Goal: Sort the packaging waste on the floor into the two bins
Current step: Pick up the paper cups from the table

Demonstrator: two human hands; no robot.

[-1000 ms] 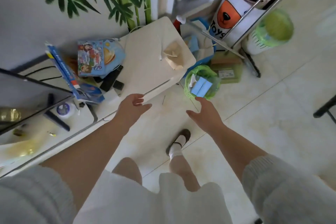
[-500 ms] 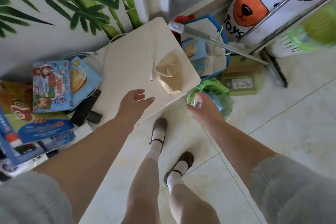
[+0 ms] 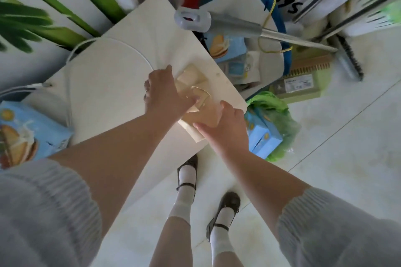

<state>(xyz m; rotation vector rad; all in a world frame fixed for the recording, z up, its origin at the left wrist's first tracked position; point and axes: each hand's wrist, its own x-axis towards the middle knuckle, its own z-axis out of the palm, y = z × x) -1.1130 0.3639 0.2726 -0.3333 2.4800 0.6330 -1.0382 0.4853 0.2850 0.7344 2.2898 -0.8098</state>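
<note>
Both hands are resting on a flattened beige cardboard piece lying near the front corner of the white counter: the left hand is covering its near-left part and the right hand is pressing its lower edge, though whether either grip is clenching the cardboard or merely lying on it cannot be told. Just beside the counter, on the floor, a green-lined bin is holding light blue boxes, and behind it a blue-rimmed bin is holding more cartons.
</note>
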